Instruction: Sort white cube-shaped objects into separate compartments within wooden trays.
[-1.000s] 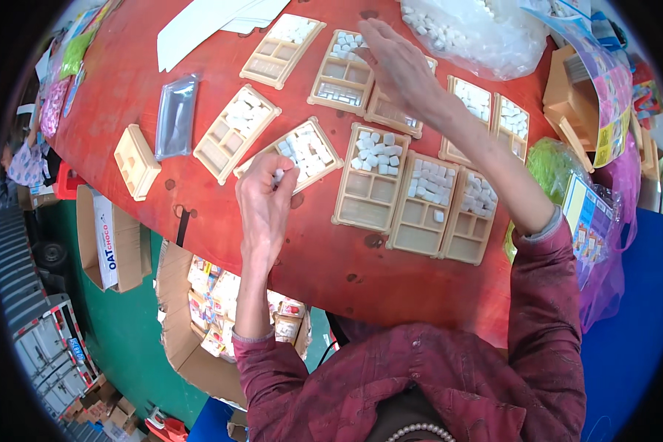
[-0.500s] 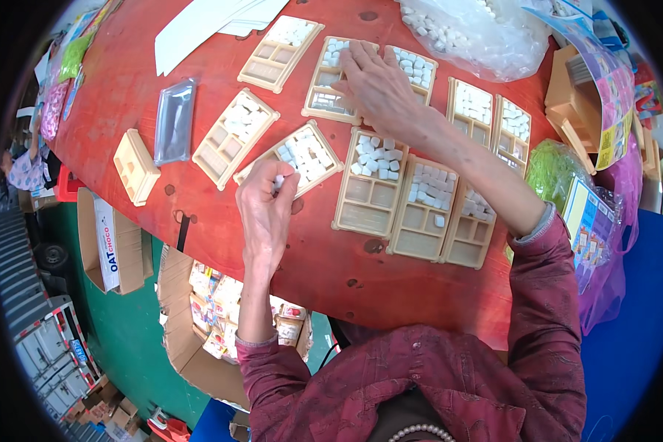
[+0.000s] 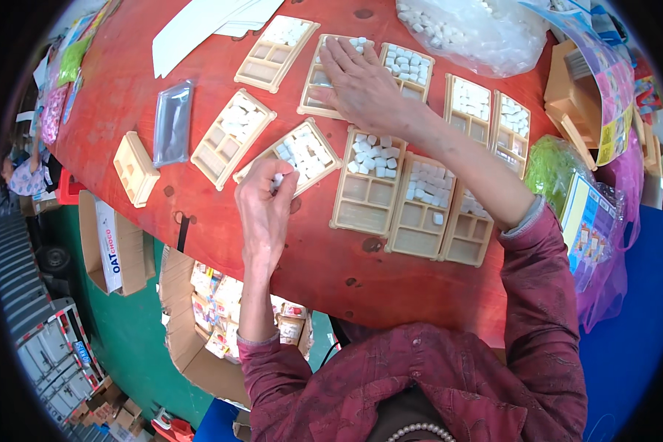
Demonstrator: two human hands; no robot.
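Observation:
My right hand point(image 3: 368, 88) lies palm down with fingers stretched over a cream compartment tray point(image 3: 317, 85) at the back middle, hiding much of the small white cube-like pieces in it. In my closed left hand point(image 3: 261, 202), small white pieces point(image 3: 277, 179) show between thumb and fingers. That hand is in front of a tilted tray point(image 3: 333, 163), covering its near corner; this tray's large compartment holds similar white pieces point(image 3: 308, 152). Right of it stands another tray point(image 3: 362, 215) with white pieces point(image 3: 376, 156) heaped in its far compartment and its nearer ones bare.
More part-filled trays stand around, such as one on the left point(image 3: 217, 153) and one on the right point(image 3: 412, 239). A clear plastic bag point(image 3: 479, 37) of white pieces sits at the back. A clear plastic tray point(image 3: 174, 121) lies left. Below the table edge is a cardboard box point(image 3: 191, 361) of packages.
My right hand has shifted a little to the left over the back tray, uncovering more of the tray on its right. My left hand has stayed almost still, closed on the white pieces.

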